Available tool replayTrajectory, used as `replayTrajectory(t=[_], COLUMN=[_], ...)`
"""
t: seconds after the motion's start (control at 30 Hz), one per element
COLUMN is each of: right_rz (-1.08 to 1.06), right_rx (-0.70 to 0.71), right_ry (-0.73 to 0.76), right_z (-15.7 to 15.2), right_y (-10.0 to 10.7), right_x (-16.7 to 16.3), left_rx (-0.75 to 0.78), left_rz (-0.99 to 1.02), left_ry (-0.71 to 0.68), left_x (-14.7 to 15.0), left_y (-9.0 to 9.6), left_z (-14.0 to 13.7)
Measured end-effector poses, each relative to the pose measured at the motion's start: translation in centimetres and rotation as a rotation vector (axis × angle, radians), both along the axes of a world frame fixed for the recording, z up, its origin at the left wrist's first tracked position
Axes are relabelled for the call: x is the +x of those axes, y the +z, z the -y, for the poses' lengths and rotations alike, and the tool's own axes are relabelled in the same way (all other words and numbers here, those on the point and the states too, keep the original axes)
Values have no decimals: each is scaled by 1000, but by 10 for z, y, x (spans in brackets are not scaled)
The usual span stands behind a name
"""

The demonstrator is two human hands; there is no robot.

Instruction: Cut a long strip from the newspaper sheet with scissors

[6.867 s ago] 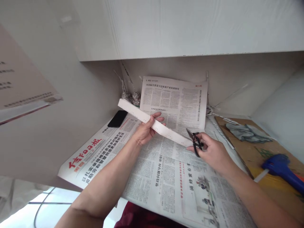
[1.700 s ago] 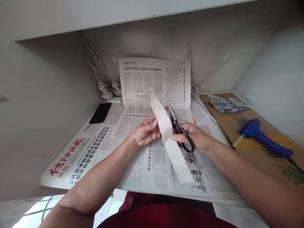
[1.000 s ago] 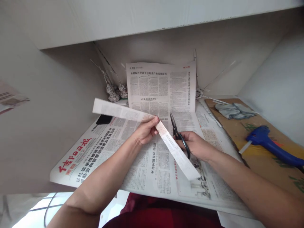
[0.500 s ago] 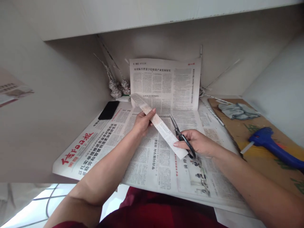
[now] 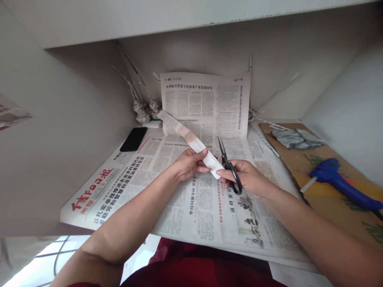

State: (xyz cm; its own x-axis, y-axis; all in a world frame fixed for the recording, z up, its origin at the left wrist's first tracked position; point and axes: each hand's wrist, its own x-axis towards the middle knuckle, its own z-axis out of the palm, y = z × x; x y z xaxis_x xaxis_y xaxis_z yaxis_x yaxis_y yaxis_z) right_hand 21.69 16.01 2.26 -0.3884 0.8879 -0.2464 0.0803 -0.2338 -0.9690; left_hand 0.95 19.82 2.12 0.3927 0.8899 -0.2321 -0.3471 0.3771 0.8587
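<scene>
A long narrow strip of newspaper (image 5: 183,133) slants from the back left down toward my hands. My left hand (image 5: 188,164) pinches it close to its near end, thumb on top. My right hand (image 5: 247,179) holds small black scissors (image 5: 228,165), blades shut and pointing away from me, and its fingertips touch the strip's near end. Both hands hover over an open newspaper (image 5: 191,199) that covers the desk.
A second newspaper sheet (image 5: 206,103) leans on the back wall. A black phone (image 5: 133,139) lies at the back left beside rolled paper bundles (image 5: 145,110). To the right, a cardboard sheet (image 5: 317,167) carries a blue glue gun (image 5: 338,182) and a grey cloth (image 5: 295,138).
The strip slid back through my left hand, so its near end now lies short between both hands. My right hand rose with the scissors to meet that end.
</scene>
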Motion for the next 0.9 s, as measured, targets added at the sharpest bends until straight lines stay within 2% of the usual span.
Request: replayTrajectory(t=[0.17, 0.3, 0.47, 0.63, 0.9], right_rz=[-52, -91, -104, -61, -74], right_rx=[-22, -17, 13, -42, -88], right_ry=[123, 206, 295, 362, 366], right_z=[5, 11, 16, 21, 17], right_y=[5, 11, 14, 15, 15], right_x=[0, 0, 2, 0, 0], left_rx=[-46, -85, -132, -140, -105], left_rz=[116, 193, 246, 263, 227], left_ry=[189, 275, 320, 341, 333], left_x=[-13, -23, -29, -29, -28], left_y=[14, 18, 18, 19, 21], left_z=[-10, -16, -22, -22, -20])
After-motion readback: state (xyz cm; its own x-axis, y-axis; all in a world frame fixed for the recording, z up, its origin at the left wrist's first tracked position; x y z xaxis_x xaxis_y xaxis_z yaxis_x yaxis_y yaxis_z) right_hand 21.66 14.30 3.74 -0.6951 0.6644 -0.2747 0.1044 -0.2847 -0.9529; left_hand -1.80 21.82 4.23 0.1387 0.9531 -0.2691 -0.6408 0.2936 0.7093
